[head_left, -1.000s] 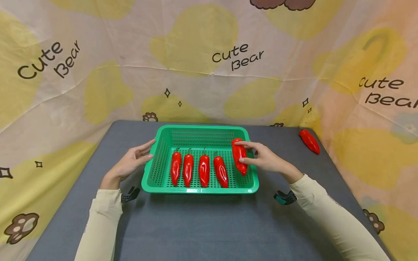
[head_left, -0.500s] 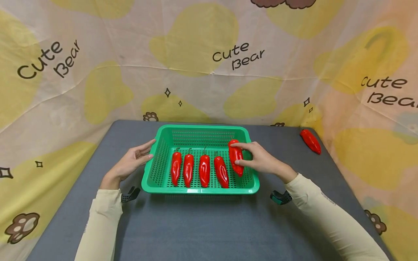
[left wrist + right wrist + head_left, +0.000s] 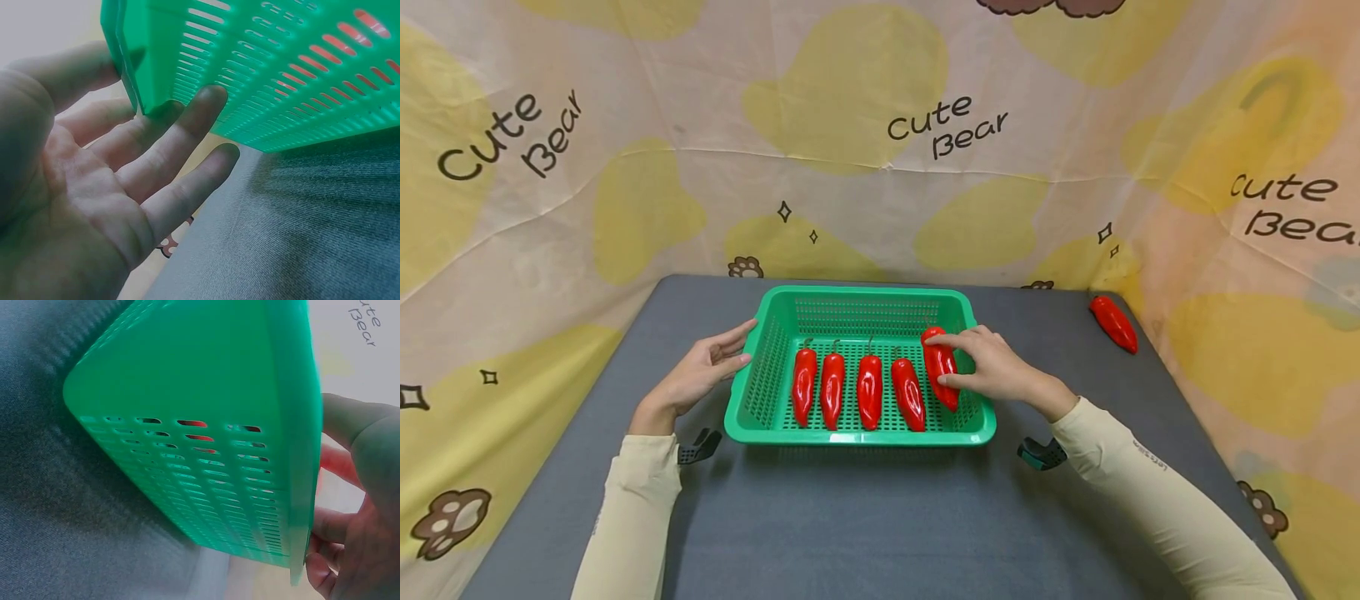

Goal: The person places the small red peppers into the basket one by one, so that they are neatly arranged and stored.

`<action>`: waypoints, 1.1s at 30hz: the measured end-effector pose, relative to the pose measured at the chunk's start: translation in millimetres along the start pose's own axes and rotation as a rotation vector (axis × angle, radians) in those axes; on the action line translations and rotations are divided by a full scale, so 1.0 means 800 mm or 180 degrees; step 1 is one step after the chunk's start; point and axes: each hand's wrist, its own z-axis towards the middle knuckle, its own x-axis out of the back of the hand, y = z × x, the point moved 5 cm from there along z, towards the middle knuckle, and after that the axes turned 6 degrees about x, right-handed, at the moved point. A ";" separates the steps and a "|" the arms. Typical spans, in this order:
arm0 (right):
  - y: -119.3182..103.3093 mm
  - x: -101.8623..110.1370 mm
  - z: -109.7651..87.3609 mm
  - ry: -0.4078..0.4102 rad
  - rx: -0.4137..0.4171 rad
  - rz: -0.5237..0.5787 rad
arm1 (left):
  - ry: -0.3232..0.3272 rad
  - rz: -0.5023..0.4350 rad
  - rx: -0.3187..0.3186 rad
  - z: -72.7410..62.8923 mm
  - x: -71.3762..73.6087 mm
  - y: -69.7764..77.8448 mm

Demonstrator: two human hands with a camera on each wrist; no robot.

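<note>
A green plastic basket (image 3: 865, 437) with slotted walls stands on the table. Several red peppers (image 3: 869, 392) lie side by side inside it, stems pointing away. Between thumb and fingers, my right hand (image 3: 1000, 367) pinches another red pepper (image 3: 942, 360) over the basket's right end, just right of the row; whether it touches the floor I cannot tell. In the right wrist view the wall (image 3: 187, 369) hides that pepper's lower part. My left hand (image 3: 696, 375) touches the left rim with extended fingers; in the left wrist view those fingers (image 3: 181, 140) lie against the outer wall (image 3: 162, 50).
One more red pepper (image 3: 1114, 323) lies on the grey table (image 3: 865, 517) at the far right corner. A patterned cloth (image 3: 850, 225) hangs behind and along both sides of the table.
My right hand has moved left and slightly nearer with the pepper, lowering it beside the row. The left hand and the basket have stayed in place.
</note>
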 end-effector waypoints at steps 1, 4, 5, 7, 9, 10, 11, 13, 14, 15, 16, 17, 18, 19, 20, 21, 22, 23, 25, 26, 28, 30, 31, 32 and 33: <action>-0.001 0.000 0.000 -0.0011 -0.0009 -0.0031 | -0.0002 0.0000 -0.0007 0.000 0.000 0.000; -0.002 0.000 0.000 -0.0047 -0.0033 -0.0111 | -0.0022 -0.0020 -0.0036 0.001 0.001 0.001; -0.003 0.000 0.000 -0.0062 -0.0039 -0.0132 | -0.0027 -0.0034 -0.0045 0.001 0.001 0.001; -0.004 -0.001 0.000 -0.0088 -0.0046 -0.0161 | -0.0042 -0.0065 -0.0061 0.002 0.001 0.001; -0.004 -0.001 0.001 -0.0112 -0.0046 -0.0173 | -0.0053 -0.0081 -0.0068 0.002 0.001 0.001; -0.004 -0.001 0.001 -0.0126 -0.0041 -0.0184 | -0.0054 -0.0082 -0.0072 0.002 0.001 0.001; -0.005 -0.001 0.001 -0.0149 -0.0034 -0.0200 | -0.0054 -0.0079 -0.0075 0.003 0.001 0.001; -0.005 -0.002 0.001 -0.0234 -0.0044 -0.0265 | -0.0051 -0.0058 -0.0075 0.003 0.002 0.001; -0.005 -0.003 0.001 -0.0288 -0.0043 -0.0314 | -0.0047 -0.0045 -0.0072 0.003 0.002 0.001; -0.006 -0.003 0.001 -0.0348 -0.0048 -0.0351 | -0.0049 -0.0041 -0.0071 0.003 0.002 0.001; -0.007 -0.003 0.001 -0.0411 -0.0054 -0.0380 | -0.0047 -0.0037 -0.0072 0.003 0.002 0.001; -0.007 -0.003 0.002 -0.0468 -0.0060 -0.0399 | -0.0049 -0.0041 -0.0069 0.003 0.002 0.001; -0.007 -0.003 0.002 -0.0512 -0.0063 -0.0400 | -0.0049 -0.0046 -0.0067 0.003 0.002 0.001; -0.008 -0.002 0.002 -0.0539 -0.0050 -0.0369 | -0.0051 -0.0052 -0.0065 0.003 0.002 0.001; -0.008 -0.001 0.001 -0.0550 -0.0038 -0.0296 | -0.0050 -0.0053 -0.0060 0.003 0.002 0.001; -0.008 0.001 0.001 -0.0542 -0.0022 -0.0208 | -0.0051 -0.0056 -0.0061 0.003 0.001 0.001; -0.008 0.003 0.001 -0.0525 -0.0006 -0.0105 | -0.0048 -0.0059 -0.0056 0.002 0.001 0.000; -0.007 0.005 0.000 -0.0498 0.0013 -0.0021 | -0.0049 -0.0063 -0.0051 0.002 0.001 0.000; -0.006 0.009 -0.002 -0.0420 0.0048 0.0111 | -0.0045 -0.0059 -0.0047 0.002 0.001 0.000; -0.005 0.011 -0.003 -0.0378 0.0058 0.0161 | -0.0043 -0.0056 -0.0045 0.001 0.000 0.000; -0.003 0.015 -0.006 -0.0301 0.0087 0.0213 | -0.0039 -0.0057 -0.0040 0.001 0.000 -0.001; -0.001 0.017 -0.009 -0.0250 0.0088 0.0251 | -0.0032 -0.0043 -0.0041 0.000 0.000 -0.001; 0.000 0.018 -0.010 -0.0231 0.0084 0.0280 | -0.0031 -0.0040 -0.0043 0.000 0.000 -0.001; 0.000 0.020 -0.011 -0.0214 0.0081 0.0321 | -0.0029 -0.0038 -0.0046 0.001 0.000 -0.001; 0.001 0.021 -0.012 -0.0192 0.0076 0.0349 | -0.0029 -0.0039 -0.0049 0.001 0.000 -0.001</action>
